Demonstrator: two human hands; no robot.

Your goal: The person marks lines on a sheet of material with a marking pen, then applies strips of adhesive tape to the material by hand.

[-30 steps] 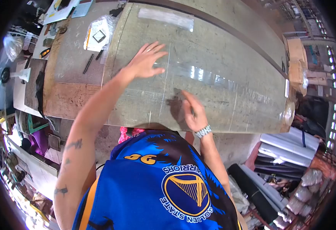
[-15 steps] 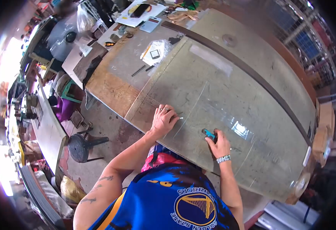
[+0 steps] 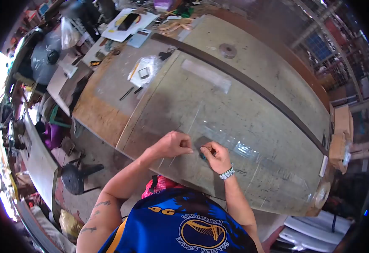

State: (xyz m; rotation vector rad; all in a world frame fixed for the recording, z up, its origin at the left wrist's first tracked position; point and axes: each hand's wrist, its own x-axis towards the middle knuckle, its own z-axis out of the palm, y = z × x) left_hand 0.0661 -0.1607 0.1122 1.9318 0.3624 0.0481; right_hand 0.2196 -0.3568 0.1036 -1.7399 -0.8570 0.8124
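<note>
Workbench (image 3: 108, 114), glass sheet (image 3: 218, 109) lengthwise (hands (image 3: 174, 144) closed)

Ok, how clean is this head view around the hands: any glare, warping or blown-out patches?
Head view: strong fisheye warp bends the grey workbench edges, with black corners. Glare patches sit on the clear glass sheet just right of the right hand. Daylight blows out the far left edge. The left hand and right hand are reasonably sharp; a small dark tool between them is barely readable.
</note>
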